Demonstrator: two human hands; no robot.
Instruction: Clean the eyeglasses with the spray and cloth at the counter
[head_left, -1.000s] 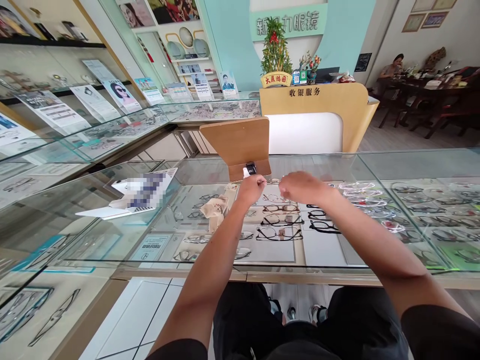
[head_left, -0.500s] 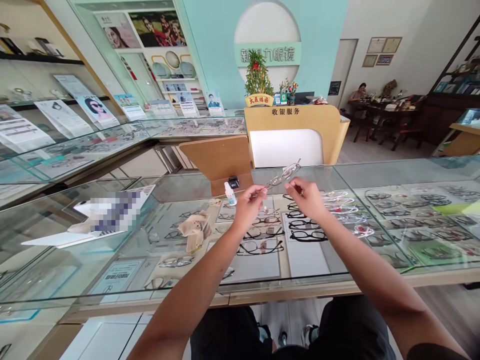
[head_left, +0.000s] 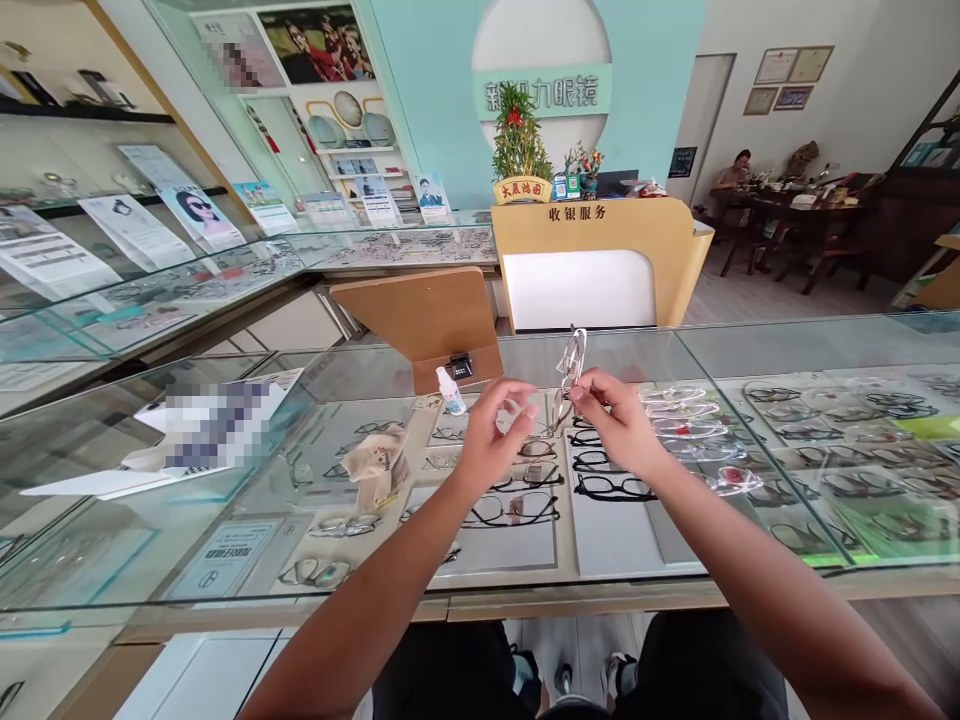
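Observation:
Above the glass counter, my right hand (head_left: 616,418) pinches a thin-framed pair of eyeglasses (head_left: 571,362), which is turned nearly upright. A small tag seems to hang on the frame. My left hand (head_left: 496,428) is just left of the eyeglasses, with thumb and fingers apart and nothing between them. Below the hands are rows of dark-framed glasses (head_left: 517,508), partly hidden by my arms. A white spray bottle (head_left: 451,391) stands beyond my left wrist. To its left lies a crumpled beige cloth (head_left: 376,462).
An open brown cardboard box (head_left: 420,312) with a small black object (head_left: 460,366) stands at the counter's far edge. A white folded carton (head_left: 135,475) lies at left. Clear-framed glasses (head_left: 684,410) are lined up at right. A cashier desk (head_left: 600,225) and a seated person (head_left: 731,180) are farther back.
The eyeglasses have passed from my left hand to my right and swung from slanted to nearly upright. My left fingers have spread. The view has shifted slightly.

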